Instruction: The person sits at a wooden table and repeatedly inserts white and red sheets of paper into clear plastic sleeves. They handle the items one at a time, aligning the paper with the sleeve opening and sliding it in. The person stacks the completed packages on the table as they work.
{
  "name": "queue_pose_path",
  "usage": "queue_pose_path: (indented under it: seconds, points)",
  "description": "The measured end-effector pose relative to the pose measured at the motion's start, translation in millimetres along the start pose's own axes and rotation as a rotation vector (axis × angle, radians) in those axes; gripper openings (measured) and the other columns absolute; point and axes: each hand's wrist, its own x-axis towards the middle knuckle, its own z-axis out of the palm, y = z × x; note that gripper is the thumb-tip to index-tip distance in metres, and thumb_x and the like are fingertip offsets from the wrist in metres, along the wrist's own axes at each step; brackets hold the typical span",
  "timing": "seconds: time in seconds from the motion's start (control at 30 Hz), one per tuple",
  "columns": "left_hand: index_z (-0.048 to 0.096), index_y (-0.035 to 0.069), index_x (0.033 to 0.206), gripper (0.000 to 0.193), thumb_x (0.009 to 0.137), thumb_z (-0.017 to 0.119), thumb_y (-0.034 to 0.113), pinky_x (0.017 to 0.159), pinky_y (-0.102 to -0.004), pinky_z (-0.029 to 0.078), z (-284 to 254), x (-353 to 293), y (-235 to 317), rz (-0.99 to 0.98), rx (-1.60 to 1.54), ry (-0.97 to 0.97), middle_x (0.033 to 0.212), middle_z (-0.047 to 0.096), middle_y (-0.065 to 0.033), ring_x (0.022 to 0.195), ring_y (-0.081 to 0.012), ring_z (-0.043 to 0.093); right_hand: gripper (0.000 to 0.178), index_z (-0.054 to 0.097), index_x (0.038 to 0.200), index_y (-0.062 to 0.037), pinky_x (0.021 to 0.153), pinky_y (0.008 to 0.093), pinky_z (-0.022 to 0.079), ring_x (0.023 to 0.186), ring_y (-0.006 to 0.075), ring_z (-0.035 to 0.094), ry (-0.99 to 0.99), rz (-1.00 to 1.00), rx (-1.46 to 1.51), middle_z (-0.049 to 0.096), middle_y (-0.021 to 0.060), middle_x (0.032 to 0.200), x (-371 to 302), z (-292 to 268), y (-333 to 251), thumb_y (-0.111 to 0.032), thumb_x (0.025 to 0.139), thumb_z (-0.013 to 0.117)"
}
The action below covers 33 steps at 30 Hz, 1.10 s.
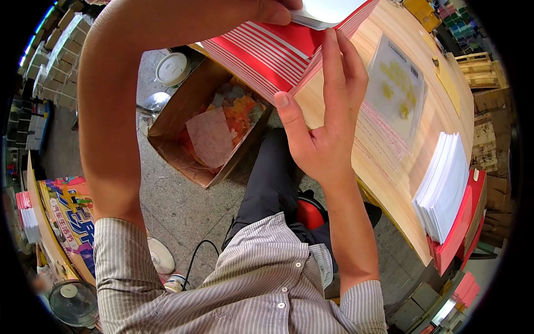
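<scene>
A fanned stack of red covers [267,53] with white edges lies at the table's near left edge, at the top of the view. My left hand [272,10] reaches across above it, its fingers closed on a white block of pages [328,10] whose lower edge rests against the red covers. My right hand [328,106] has its fingers stretched out. Its thumb tip touches the near corner of the red stack, and its fingertips lie along the stack's right side, by the white pages. The far end of the pages is cut off by the frame.
Below the table's left edge stands an open cardboard box [167,133] with paper scraps. On the wooden table [334,128] lie a clear plastic folder [397,89], a stack of white page blocks [442,183] and red covers [453,228]. A white-lidded bucket [172,68] stands behind the box.
</scene>
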Motion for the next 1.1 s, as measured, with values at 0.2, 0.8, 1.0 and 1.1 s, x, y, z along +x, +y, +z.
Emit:
queue_pose_path:
  seconds: [0.2, 0.8, 1.0, 1.1]
  points:
    - [0.075, 0.003, 0.110, 0.023, 0.091, 0.073, 0.016, 0.084, -0.0310, 0.056, -1, 1, -14, 0.061, -0.123, -0.008, 0.100, 0.076, -0.0116, 0.090, -0.0203, 0.073, 0.074, 0.044, 0.152, -0.0053, 0.110, 0.0459, 0.035, 0.134, 0.0403, 0.041, -0.011, 0.008, -0.008, 0.037, 0.0250, 0.151, -1, -1, 0, -0.020, 0.086, 0.074]
    - [0.074, 0.005, 0.110, 0.020, 0.091, 0.070, 0.012, 0.074, -0.0312, 0.057, 5, 2, -10, 0.057, -0.082, 0.036, 0.094, 0.077, -0.0112, 0.081, -0.0199, 0.074, 0.057, 0.058, 0.135, -0.0054, 0.107, 0.0428, 0.035, 0.138, 0.0335, 0.034, -0.063, 0.002, -0.165, 0.030, 0.0172, 0.151, 12, -13, -2, -0.024, 0.085, 0.078]
    - [0.075, 0.009, 0.113, 0.031, 0.084, 0.080, 0.016, 0.085, -0.0340, 0.058, 19, -1, -28, 0.293, 0.118, 0.186, 0.105, 0.077, -0.0102, 0.094, -0.0235, 0.075, 0.061, 0.058, 0.138, -0.0085, 0.107, 0.0451, 0.034, 0.140, 0.0350, 0.032, -0.072, 0.052, -0.170, 0.028, 0.0174, 0.153, 14, -14, -8, -0.026, 0.084, 0.080]
    - [0.075, 0.009, 0.112, 0.031, 0.083, 0.081, 0.019, 0.084, -0.0342, 0.058, 18, 0, -21, 0.250, 0.124, 0.161, 0.103, 0.077, -0.0098, 0.093, -0.0238, 0.075, 0.059, 0.061, 0.135, -0.0117, 0.110, 0.0513, 0.030, 0.138, 0.0419, 0.032, -0.056, 0.070, -0.165, 0.031, 0.0240, 0.152, 16, -15, -12, -0.029, 0.082, 0.081]
